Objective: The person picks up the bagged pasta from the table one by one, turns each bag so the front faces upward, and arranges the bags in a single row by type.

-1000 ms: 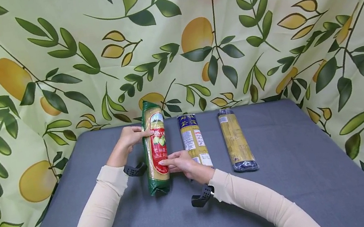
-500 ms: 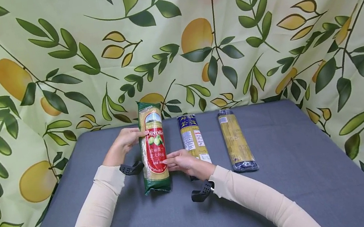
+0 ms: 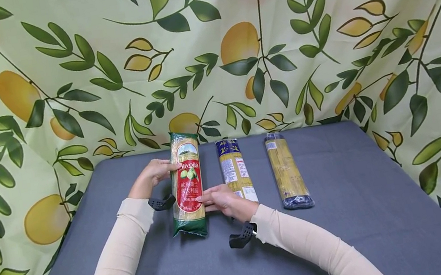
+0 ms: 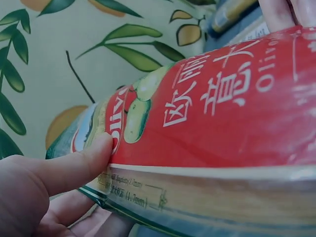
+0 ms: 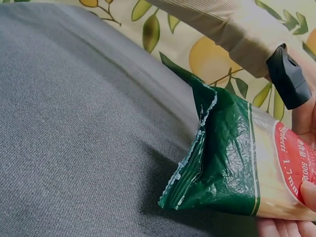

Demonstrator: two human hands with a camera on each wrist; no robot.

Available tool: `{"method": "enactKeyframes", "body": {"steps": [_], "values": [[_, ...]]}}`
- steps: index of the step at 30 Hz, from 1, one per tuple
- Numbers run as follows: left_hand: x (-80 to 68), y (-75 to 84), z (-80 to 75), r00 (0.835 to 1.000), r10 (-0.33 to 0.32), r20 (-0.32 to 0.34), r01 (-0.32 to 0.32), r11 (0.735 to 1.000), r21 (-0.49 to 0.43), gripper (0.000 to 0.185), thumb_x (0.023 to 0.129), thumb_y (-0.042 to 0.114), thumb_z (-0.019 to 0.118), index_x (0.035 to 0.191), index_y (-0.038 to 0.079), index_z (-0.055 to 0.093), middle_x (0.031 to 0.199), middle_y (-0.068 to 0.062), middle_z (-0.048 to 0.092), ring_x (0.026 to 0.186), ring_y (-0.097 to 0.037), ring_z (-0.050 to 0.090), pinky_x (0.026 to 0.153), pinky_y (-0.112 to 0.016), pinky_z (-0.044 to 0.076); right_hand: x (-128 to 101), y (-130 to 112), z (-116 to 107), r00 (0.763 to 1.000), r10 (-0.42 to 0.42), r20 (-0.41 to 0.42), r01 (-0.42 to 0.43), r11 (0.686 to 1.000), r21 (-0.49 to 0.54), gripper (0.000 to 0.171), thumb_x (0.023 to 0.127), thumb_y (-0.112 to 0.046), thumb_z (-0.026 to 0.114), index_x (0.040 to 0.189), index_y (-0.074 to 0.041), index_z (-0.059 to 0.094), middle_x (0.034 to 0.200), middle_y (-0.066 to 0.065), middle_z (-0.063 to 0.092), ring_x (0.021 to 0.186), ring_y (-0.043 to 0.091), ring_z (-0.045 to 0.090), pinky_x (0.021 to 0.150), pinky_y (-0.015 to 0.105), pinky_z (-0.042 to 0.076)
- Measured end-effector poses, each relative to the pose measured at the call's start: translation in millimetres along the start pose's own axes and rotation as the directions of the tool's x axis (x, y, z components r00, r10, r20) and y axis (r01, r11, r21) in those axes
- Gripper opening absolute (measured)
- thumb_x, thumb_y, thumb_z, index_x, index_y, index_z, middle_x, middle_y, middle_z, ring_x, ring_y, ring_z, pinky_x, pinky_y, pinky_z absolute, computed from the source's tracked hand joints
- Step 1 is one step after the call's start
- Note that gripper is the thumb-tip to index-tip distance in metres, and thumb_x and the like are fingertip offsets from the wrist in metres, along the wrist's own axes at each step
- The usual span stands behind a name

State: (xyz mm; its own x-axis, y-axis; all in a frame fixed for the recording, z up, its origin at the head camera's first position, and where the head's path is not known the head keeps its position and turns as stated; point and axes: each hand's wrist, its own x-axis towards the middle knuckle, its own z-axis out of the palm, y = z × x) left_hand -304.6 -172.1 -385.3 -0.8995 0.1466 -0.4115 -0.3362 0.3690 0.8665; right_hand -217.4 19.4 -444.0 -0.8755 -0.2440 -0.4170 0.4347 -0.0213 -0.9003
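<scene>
A long spaghetti pack (image 3: 186,185) with a red label and green ends is held over the grey table (image 3: 345,214), left of centre. My left hand (image 3: 156,171) grips its far half, thumb on the label (image 4: 94,158). Nearer me, my right hand (image 3: 217,200) holds the pack from its right side. In the left wrist view the red label (image 4: 222,113) fills the frame. In the right wrist view the green crimped end (image 5: 217,163) hangs just above the cloth, and a thumb tip (image 5: 310,195) shows at the lower right.
Two more spaghetti packs lie on the table: a blue-labelled one (image 3: 235,169) just right of my right hand and a yellow one with a dark end (image 3: 287,171) farther right. A leaf-and-lemon printed curtain (image 3: 317,35) hangs behind and at both sides.
Both hands have turned the red-labelled pack, so its label faces up more fully. It has shifted slightly toward me and tilted, near end to the left.
</scene>
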Motion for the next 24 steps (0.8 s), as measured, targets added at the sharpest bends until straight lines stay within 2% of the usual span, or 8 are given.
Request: {"method": "enactKeyframes", "body": {"steps": [2, 4, 7, 9, 11, 15, 21, 24], "values": [[0.7, -2.4, -0.1, 1.000, -0.017, -0.014, 0.016, 1.000, -0.012, 0.057, 0.094, 0.016, 0.061, 0.141, -0.009, 0.041, 0.141, -0.025, 0.052, 0.098, -0.020, 0.066, 0.115, -0.042, 0.041, 1, 2, 1, 1.000, -0.018, -0.008, 0.018, 1.000, 0.000, 0.030, 0.086, -0.002, 0.067, 0.114, 0.008, 0.066, 0.111, 0.023, 0.071, 0.079, 0.013, 0.073, 0.084, 0.036, 0.061], [1.6, -4.4, -0.5, 0.999, -0.029, -0.025, 0.028, 0.999, -0.035, 0.059, 0.093, 0.016, 0.062, 0.142, -0.008, 0.039, 0.144, -0.024, 0.048, 0.095, -0.017, 0.067, 0.116, -0.041, 0.040, 2, 3, 1, 0.999, -0.029, -0.020, 0.029, 1.000, 0.007, 0.029, 0.085, -0.002, 0.067, 0.113, 0.009, 0.066, 0.110, 0.024, 0.070, 0.078, 0.013, 0.073, 0.083, 0.036, 0.061], [2.4, -7.1, -1.2, 0.999, -0.035, -0.029, 0.032, 0.996, -0.080, 0.061, 0.092, 0.015, 0.063, 0.143, -0.007, 0.037, 0.124, -0.021, 0.065, 0.081, -0.011, 0.070, 0.115, -0.041, 0.040, 3, 3, 3, 0.998, -0.038, -0.040, 0.038, 0.999, 0.010, 0.029, 0.085, -0.001, 0.068, 0.111, 0.010, 0.066, 0.109, 0.024, 0.071, 0.077, 0.014, 0.073, 0.083, 0.035, 0.061], [3.3, -9.7, -2.8, 0.998, -0.053, -0.047, 0.048, 0.995, -0.089, 0.061, 0.091, 0.017, 0.065, 0.142, -0.006, 0.040, 0.100, -0.009, 0.073, 0.066, 0.001, 0.062, 0.113, -0.040, 0.043, 4, 2, 4, 0.998, -0.038, -0.056, 0.038, 0.999, 0.009, 0.028, 0.084, -0.001, 0.069, 0.111, 0.009, 0.066, 0.110, 0.025, 0.070, 0.079, 0.016, 0.074, 0.083, 0.034, 0.061], [4.2, -12.6, -5.1, 0.996, -0.062, -0.057, 0.057, 0.994, -0.089, 0.060, 0.092, 0.019, 0.065, 0.141, -0.005, 0.042, 0.081, 0.007, 0.068, 0.064, 0.000, 0.062, 0.111, -0.038, 0.045, 5, 2, 6, 0.997, -0.036, -0.070, 0.036, 0.999, 0.006, 0.028, 0.084, -0.002, 0.069, 0.110, 0.009, 0.067, 0.110, 0.024, 0.071, 0.081, 0.017, 0.074, 0.082, 0.034, 0.061], [9.0, -18.9, -10.6, 0.998, -0.059, -0.026, 0.056, 0.995, -0.078, 0.063, 0.093, 0.018, 0.062, 0.144, -0.008, 0.035, 0.073, 0.013, 0.063, 0.066, 0.001, 0.062, 0.102, -0.030, 0.052, 8, 3, 12, 0.995, -0.040, -0.093, 0.042, 0.999, 0.018, 0.028, 0.082, 0.000, 0.071, 0.109, 0.009, 0.068, 0.107, 0.023, 0.072, 0.076, 0.014, 0.073, 0.080, 0.032, 0.062], [13.4, -22.5, -14.4, 0.997, -0.066, 0.044, 0.070, 0.992, -0.106, 0.068, 0.094, 0.015, 0.059, 0.147, -0.010, 0.024, 0.065, 0.014, 0.062, 0.062, 0.002, 0.062, 0.069, -0.015, 0.057, 14, 6, 19, 0.990, -0.049, -0.133, 0.053, 0.998, 0.026, 0.025, 0.079, 0.003, 0.072, 0.102, 0.010, 0.069, 0.083, 0.015, 0.076, 0.059, 0.007, 0.066, 0.072, 0.029, 0.062], [13.4, -21.6, -15.6, 0.996, -0.084, 0.042, 0.088, 0.991, -0.100, 0.068, 0.094, 0.015, 0.060, 0.147, -0.010, 0.026, 0.074, 0.007, 0.069, 0.067, 0.000, 0.064, 0.070, -0.015, 0.058, 17, 8, 21, 0.988, -0.043, -0.151, 0.048, 0.999, 0.026, 0.024, 0.078, 0.004, 0.073, 0.101, 0.010, 0.069, 0.077, 0.008, 0.075, 0.057, 0.006, 0.064, 0.070, 0.028, 0.062]]}}
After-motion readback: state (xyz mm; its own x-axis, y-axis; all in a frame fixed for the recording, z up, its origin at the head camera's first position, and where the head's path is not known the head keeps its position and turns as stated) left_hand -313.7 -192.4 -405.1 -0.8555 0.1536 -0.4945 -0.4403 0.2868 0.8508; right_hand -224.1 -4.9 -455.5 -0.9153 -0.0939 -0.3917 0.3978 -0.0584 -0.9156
